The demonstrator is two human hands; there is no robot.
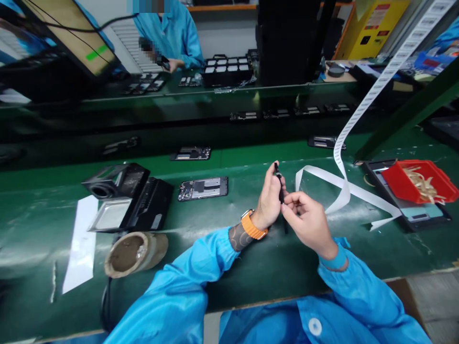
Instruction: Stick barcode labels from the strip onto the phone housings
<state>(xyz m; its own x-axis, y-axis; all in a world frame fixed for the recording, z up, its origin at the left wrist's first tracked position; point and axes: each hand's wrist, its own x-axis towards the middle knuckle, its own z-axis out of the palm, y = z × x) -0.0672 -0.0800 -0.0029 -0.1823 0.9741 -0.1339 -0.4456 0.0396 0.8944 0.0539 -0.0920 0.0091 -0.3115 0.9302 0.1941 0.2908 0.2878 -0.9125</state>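
Observation:
My left hand, with an orange watch band at the wrist, is wrapped round a thin dark phone frame. The frame stands nearly on edge, so its faces are mostly hidden. My right hand has thumb and fingers pinched together at the frame's lower edge. Whether they hold a small part there cannot be made out. To the left of my hands an opened phone frame with visible inner parts lies flat on the green bench.
Left stand a black device, a brown cardboard tube and a white strip. A printed label ribbon hangs down at the right, near a red bin on a black tray. Behind, more phone frames lie; a co-worker sits opposite.

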